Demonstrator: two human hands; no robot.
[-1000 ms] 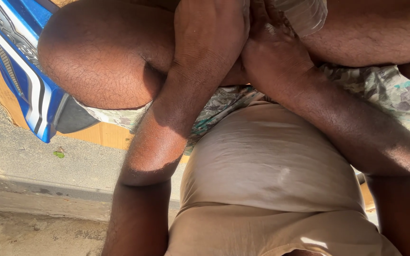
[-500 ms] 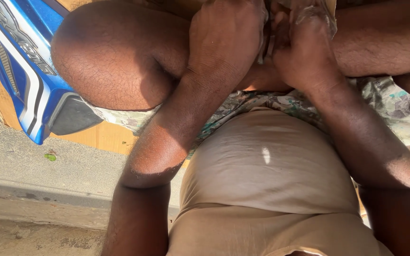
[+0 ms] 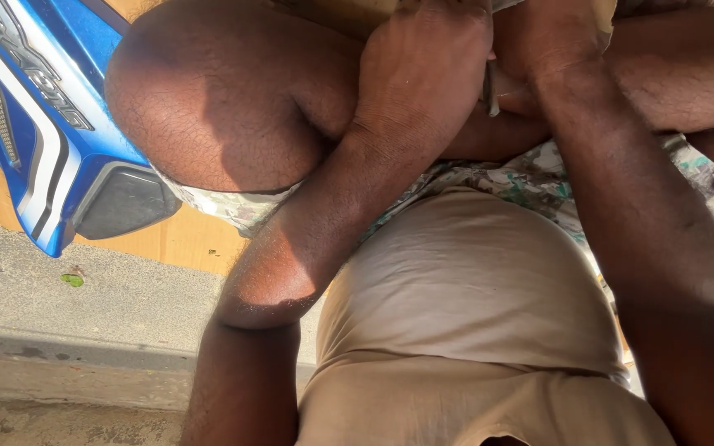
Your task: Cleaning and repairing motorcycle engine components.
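Beige shirt cloth fills the lower view while the left hand and right hand meet above, each grip's state impossible to tell, beside a blue plastic panel.

Left hand beside right hand, above patterned shorts.

My left hand lies back-up with its fingers curled downward, the forearm running back to a sharply bent elbow. My right hand sits just beside those fingers, knuckles close against them, its own fingers folded in and mostly hidden at the frame's top edge. My right forearm stretches straight back from there.
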